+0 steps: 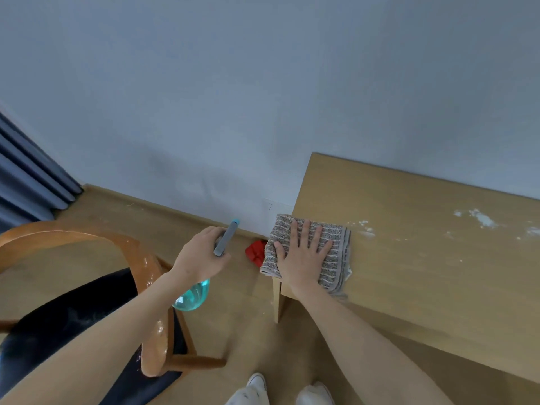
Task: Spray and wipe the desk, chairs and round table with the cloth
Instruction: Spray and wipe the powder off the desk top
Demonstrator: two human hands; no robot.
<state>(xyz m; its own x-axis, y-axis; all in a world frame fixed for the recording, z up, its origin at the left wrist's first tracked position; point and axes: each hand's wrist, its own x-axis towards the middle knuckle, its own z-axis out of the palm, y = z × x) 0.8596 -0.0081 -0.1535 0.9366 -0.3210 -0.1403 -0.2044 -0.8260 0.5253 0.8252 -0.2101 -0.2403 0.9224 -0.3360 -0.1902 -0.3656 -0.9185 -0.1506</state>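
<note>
The right hand (302, 252) presses flat, fingers spread, on the cloth (336, 252) at the desk's (423, 258) left edge. The left hand (201, 255) grips the bottle (193, 295), liquid level unclear.

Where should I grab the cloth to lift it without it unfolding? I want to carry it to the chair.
Probably the near right corner of the cloth, coming from the desk side. The folded layers show stacked there, so a pinch can catch them all. Its left edge hangs over the desk end, and the right hand lies flat on the middle.
</note>
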